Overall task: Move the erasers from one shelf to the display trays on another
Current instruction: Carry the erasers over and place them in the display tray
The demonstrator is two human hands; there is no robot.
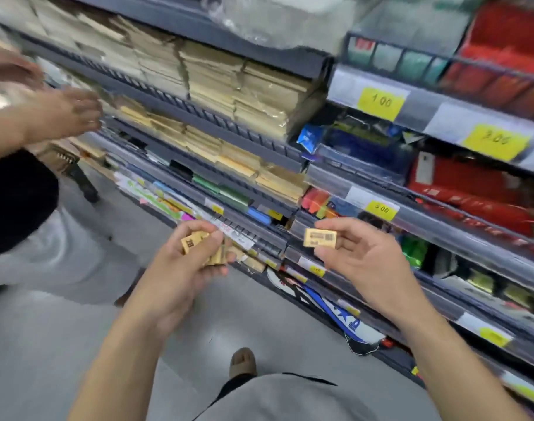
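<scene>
Holding erasers [319, 237], both hands near shelf edge [442, 220].

A yellow price tag [380, 103] on the shelf rail at the upper right of the frame reads "1 00". Further right on the same rail, a second yellow tag [496, 141] seems to read "3 00", though blur smears the first digit. Lower, right of centre, a smaller yellow tag [381, 209] on the next rail reads "5 00". At lower centre, the tan eraser [190, 243] in the left hand [180, 268] bears a dark "2B". The eraser [319, 237] in the right hand [366, 262] shows a dark printed block like a barcode, too blurred to read. Other yellow tags along the lower rails are illegible.
</scene>
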